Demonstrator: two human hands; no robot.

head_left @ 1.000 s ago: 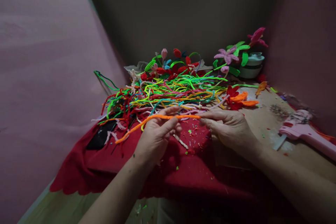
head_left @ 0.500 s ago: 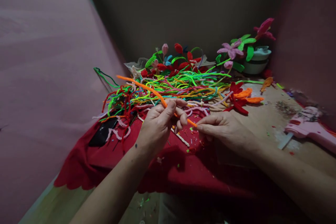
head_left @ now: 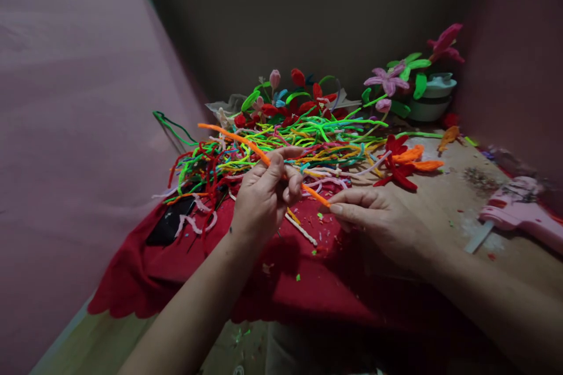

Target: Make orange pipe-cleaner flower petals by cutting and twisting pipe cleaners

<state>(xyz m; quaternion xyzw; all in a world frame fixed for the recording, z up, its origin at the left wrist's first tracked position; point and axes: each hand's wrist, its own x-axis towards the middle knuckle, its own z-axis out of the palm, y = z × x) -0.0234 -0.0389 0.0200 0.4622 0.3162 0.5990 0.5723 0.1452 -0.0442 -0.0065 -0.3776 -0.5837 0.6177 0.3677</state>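
Observation:
An orange pipe cleaner [head_left: 247, 143] runs slantwise between my two hands, its far end sticking out to the upper left. My left hand [head_left: 269, 190] is closed round its middle, with the index finger stretched out. My right hand [head_left: 373, 217] pinches the near end between thumb and fingers. Both hands are above the red cloth [head_left: 281, 287]. Just beyond them lies a tangled heap of coloured pipe cleaners [head_left: 308, 140], mostly green, yellow, red and pink.
Fuzzy flowers [head_left: 299, 106] stand behind the heap. At right are a red and orange flower [head_left: 398, 170], a pink glue gun [head_left: 512, 208] and a lidded pot [head_left: 433, 99]. A black phone-like object [head_left: 169, 225] lies at left. Small scraps dot the cloth.
My left hand has slid a little up and left along the orange pipe cleaner, away from my right hand. More of the orange length shows between them. The right hand keeps its pinch.

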